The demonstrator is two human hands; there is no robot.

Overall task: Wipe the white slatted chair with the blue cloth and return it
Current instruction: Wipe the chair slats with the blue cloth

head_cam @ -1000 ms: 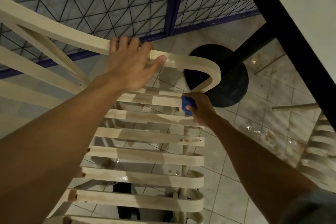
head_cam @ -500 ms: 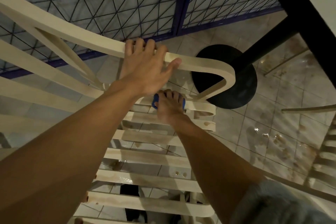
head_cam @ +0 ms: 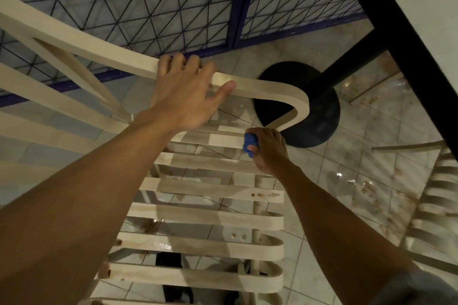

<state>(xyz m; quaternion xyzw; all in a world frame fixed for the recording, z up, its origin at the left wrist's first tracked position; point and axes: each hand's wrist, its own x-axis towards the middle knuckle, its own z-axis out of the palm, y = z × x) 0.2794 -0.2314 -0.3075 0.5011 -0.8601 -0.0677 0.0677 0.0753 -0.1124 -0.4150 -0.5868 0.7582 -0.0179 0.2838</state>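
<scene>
A person's left hand (head_cam: 188,96) closes its grip over the curved top rail of a white slatted wooden chair (head_cam: 205,218). Four fingers hook over the rail's far edge and the thumb lies along its near face. The right hand (head_cam: 269,150) holds a bunched blue cloth (head_cam: 249,143) tight in its grip, fingers curled round it. The cloth sits against the right end of the chair's rearmost seat slat, just under the bend where the top rail loops back. Both bare forearms reach out over the chair's seat, and a wet sheen glints on some of the nearer slats. Behind the chair stands a blue-framed wire mesh panel (head_cam: 148,7). Beyond the chair's right rear corner a round black pedestal base (head_cam: 319,119) rests on the pale tiled floor (head_cam: 359,181), which shows stains and wet spots. It carries the black-edged, white-topped bench (head_cam: 421,7) to the chair's right. A second slatted chair (head_cam: 441,193) is partly in view further right.
</scene>
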